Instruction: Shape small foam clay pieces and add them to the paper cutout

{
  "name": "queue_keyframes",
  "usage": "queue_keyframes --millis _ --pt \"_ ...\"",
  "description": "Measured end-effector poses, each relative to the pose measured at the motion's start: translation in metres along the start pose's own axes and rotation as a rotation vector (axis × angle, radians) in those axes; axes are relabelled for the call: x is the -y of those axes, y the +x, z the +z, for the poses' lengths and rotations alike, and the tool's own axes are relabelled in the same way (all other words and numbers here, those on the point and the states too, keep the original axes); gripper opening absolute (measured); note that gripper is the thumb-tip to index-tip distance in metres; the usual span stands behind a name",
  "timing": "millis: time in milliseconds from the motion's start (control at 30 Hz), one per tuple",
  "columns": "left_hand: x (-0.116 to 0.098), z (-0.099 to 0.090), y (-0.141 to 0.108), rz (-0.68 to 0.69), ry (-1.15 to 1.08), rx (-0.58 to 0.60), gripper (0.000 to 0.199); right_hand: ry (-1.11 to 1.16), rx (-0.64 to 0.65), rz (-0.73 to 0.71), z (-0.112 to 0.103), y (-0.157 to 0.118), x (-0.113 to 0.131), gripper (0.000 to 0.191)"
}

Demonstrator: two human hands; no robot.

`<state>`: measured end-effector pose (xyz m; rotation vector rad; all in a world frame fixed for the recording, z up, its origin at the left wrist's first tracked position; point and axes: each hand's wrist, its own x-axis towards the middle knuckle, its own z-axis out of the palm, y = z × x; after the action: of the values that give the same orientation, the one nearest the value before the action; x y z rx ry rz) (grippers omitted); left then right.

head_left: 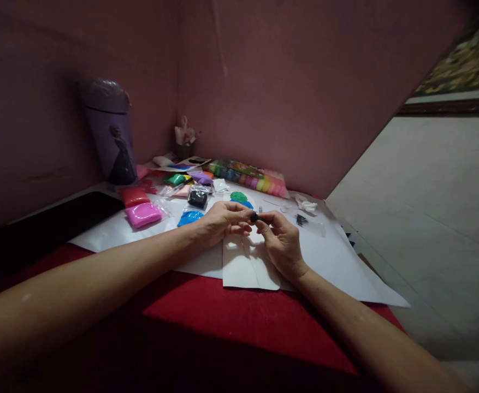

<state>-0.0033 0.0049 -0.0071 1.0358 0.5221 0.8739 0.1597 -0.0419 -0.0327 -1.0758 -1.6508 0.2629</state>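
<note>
A small dark lump of modelling clay [254, 216] is pinched between the fingertips of my left hand [222, 219] and my right hand [283, 240]. Both hands are closed at thumb and forefinger, above a cream card [249, 270]. On the card's far part lies textured green clay [238, 196], with blue clay [245, 204] just below it, partly hidden by my left hand. Near my left wrist are a packet of blue clay [190, 218] and a clear bag with black clay [197, 198]. Black scraps [301, 219] lie to the right of my right hand.
White paper [337, 262] covers much of the red cloth [206, 305]. Pink [144, 215] and red [134, 197] clay packets lie left. A long bag of coloured clay [251, 177] rests by the wall. A purple bin [110, 131] and a dark flat slab [59, 218] stand left.
</note>
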Motion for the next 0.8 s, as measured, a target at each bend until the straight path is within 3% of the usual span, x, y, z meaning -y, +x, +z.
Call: queue_keyframes --millis 333,800 --pt "-0.0033 0.0040 -0.0039 -0.040 0.023 -0.010 0.010 -0.005 0.021 0.017 -0.0002 -0.0004 -0.0002 0.009" --pt "-0.0025 0.0028 -0.0017 0.050 0.068 -0.039 0.013 -0.038 0.069 -0.044 -0.0011 0.0001 0.0049 0.011"
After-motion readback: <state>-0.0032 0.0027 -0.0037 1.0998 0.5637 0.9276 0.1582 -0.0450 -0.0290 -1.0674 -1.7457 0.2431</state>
